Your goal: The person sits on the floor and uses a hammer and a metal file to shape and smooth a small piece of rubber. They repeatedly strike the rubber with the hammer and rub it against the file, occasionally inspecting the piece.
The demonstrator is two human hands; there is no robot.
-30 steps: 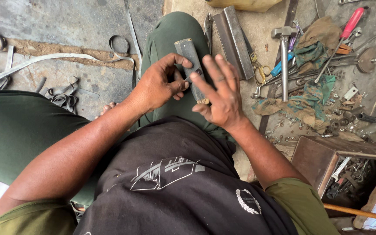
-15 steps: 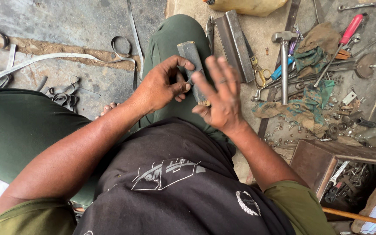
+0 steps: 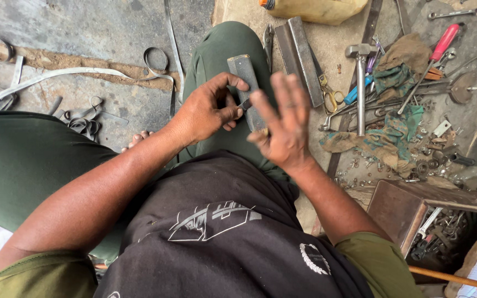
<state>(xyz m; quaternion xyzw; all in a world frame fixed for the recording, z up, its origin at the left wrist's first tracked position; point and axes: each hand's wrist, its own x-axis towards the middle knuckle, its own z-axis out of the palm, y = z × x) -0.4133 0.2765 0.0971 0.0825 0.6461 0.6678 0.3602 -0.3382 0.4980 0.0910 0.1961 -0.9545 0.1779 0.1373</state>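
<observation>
Left hand [image 3: 208, 113] pinches blade — on stone [image 3: 248, 88].

My black shirt front with a white angular graphic and a small white wreath emblem, olive-green short sleeves ending above bare forearms; my dark green trousers on both legs; my left hand [image 3: 205, 113] and right hand [image 3: 282, 124] bare, ungloved, no rings visible

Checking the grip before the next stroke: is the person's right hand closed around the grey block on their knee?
No: the right hand is spread open with fingers splayed beside the grey block, while the left hand pinches a small piece against it.
</observation>
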